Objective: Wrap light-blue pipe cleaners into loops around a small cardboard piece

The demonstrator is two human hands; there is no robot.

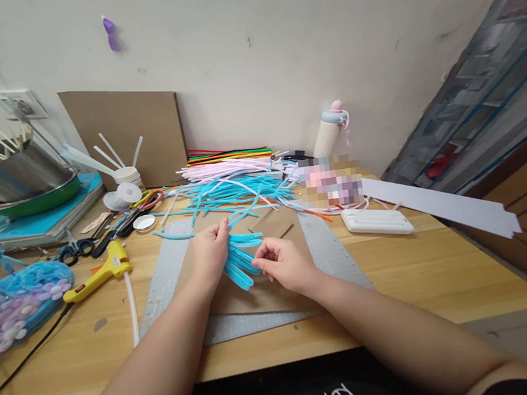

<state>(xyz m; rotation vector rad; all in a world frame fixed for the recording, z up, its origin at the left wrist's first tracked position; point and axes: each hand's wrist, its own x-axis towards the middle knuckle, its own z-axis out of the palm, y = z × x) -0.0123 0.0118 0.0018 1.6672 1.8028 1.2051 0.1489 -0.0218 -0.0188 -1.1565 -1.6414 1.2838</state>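
Observation:
A bunch of blue pipe cleaners [239,267], bent into long loops, is gripped in my left hand [211,251], whose fingers are wrapped round one end. Loose blue ends stick out above that fist. At the right side of the bunch, the thumb and fingertips of my right hand [282,262] pinch one of the loops. Both hands are above a sheet of brown cardboard [276,296], which lies on a grey cutting mat [335,266].
Behind the mat lie piles of blue pipe cleaners [238,191] and pink ones [225,169]. To the left are a yellow glue gun [103,270], scissors [76,248] and a flowered blue piece [38,292]. A white power bank [377,221] and a bottle [327,132] stand right.

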